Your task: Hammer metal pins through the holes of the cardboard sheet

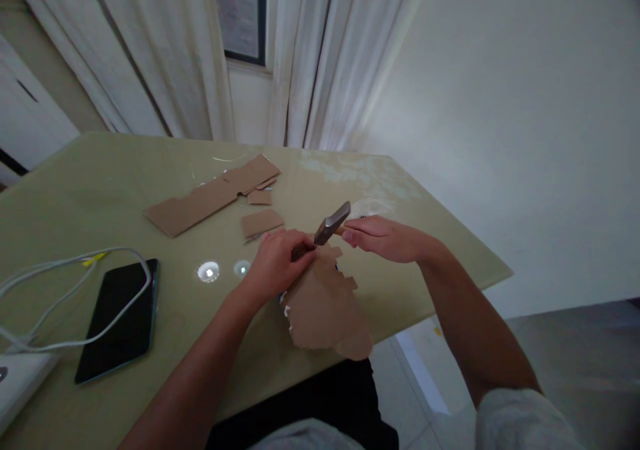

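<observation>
Cables, white and looped, lie at the far left, one crossing a black slab-like phone that rests flat on the pale green glass-topped table. Farther back a long strip of brown cardboard runs diagonally, with smaller brown offcuts just beside it. Near the middle, the left hand is curled closed, pinching the top edge of a ragged brown cardboard piece that hangs past the table's near edge toward the lap. Just right of it, the right hand is wrapped shut around the handle of a small grey metal-headed hammer. The hammer's long axis runs from that grip leftward, its head slanting up and away over the left hand's fingertips, directly above the cardboard's held edge. The left hand is nearer the cardboard; the hammer head nearly touches it.
</observation>
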`<state>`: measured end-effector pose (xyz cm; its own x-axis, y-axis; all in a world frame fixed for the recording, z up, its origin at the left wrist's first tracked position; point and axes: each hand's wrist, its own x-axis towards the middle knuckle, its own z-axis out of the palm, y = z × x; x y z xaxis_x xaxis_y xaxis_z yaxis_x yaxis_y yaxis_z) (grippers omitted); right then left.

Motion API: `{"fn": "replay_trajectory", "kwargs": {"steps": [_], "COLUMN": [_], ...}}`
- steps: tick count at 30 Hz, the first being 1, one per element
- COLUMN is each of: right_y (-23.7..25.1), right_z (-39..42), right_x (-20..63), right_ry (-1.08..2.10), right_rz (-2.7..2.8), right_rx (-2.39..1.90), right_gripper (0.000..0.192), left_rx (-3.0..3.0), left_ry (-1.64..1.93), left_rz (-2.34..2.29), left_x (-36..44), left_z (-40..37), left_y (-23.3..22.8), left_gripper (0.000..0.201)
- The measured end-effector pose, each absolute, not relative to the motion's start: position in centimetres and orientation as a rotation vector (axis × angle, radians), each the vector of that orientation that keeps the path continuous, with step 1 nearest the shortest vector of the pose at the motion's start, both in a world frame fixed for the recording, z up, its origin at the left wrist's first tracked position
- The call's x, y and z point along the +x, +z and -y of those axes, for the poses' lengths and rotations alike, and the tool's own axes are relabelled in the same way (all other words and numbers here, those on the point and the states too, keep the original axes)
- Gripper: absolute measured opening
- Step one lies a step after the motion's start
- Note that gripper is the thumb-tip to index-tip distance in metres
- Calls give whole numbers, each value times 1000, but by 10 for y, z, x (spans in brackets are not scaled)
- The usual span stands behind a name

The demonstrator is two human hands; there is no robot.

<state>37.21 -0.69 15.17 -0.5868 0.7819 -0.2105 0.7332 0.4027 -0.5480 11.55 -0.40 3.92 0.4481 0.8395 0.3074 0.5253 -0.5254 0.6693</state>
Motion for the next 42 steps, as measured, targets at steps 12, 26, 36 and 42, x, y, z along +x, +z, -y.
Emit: {"fn": "replay_trajectory", "kwargs": {"steps": [12,26,36,42], "right_y": [150,148,148,146], "right_z": [8,7,6,6], "right_x": [370,367,365,363], "right_ry": [901,863,879,896], "right_rz": [2609,2646,2644,2639], "right_rx": [-1424,-1428,-1462,-1469], "right_gripper": [59,60,58,56], "left_rx": [2344,2358,2351,2369], "left_ry": [829,810,820,798], "left_rz": [-1153,-1162,-1165,-1177], "left_x": [116,116,117,117], "left_z": [8,8,8,8], "left_y": [38,37,39,39], "left_gripper": [40,38,39,37]}}
